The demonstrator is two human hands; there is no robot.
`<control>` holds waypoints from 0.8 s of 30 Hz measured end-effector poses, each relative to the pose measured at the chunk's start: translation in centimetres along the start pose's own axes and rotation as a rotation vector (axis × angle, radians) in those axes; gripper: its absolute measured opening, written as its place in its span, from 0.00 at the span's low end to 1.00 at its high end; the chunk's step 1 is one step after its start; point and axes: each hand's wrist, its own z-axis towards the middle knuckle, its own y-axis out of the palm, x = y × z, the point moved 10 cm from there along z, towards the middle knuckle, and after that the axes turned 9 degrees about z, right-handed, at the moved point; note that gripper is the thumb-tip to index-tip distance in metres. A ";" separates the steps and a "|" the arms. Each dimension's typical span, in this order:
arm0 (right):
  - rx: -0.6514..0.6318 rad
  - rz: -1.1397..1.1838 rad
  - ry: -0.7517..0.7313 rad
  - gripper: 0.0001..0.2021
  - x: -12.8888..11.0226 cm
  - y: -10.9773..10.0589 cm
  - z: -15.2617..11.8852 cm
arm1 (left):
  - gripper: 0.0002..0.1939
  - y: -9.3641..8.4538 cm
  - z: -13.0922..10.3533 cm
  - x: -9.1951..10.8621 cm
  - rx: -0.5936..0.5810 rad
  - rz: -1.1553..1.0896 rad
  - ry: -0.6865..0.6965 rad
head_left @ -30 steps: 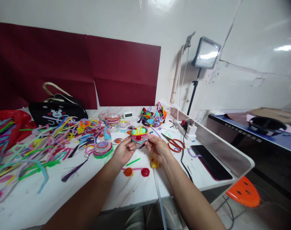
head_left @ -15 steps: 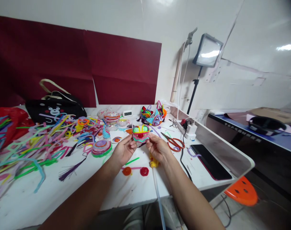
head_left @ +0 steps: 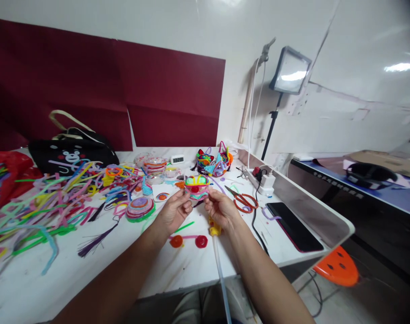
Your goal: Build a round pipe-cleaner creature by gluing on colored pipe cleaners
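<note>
Between my two hands, a small colourful pipe-cleaner craft [head_left: 195, 188] with green rounds, a yellow piece and a red centre is held up over the table. My left hand [head_left: 176, 209] pinches its left edge, and my right hand [head_left: 221, 208] pinches its right edge. Under my right wrist lies a yellow glue gun [head_left: 214, 228] with a long clear glue stick [head_left: 221, 274] running toward me. Below the craft, an orange coil [head_left: 176, 241] and a red coil [head_left: 201, 241] rest on the white tabletop. A green pipe-cleaner piece [head_left: 186, 226] lies just above them.
Orange-handled scissors [head_left: 245, 202] and a black phone [head_left: 294, 227] lie to the right, near a power strip [head_left: 266, 182]. Many loose pipe cleaners [head_left: 73, 193] cover the left side. Layered coiled discs [head_left: 140, 209], a purple tassel [head_left: 98, 237] and a small clock [head_left: 177, 159] are also there.
The whole view has shifted slightly, so the scene sits a little further left. Both hands keep their hold on the craft, with hardly any movement.
</note>
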 end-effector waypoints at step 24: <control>0.026 -0.058 -0.007 0.05 0.2 -0.5 0.0 | 0.09 -0.3 0.1 0.6 0.007 0.013 0.071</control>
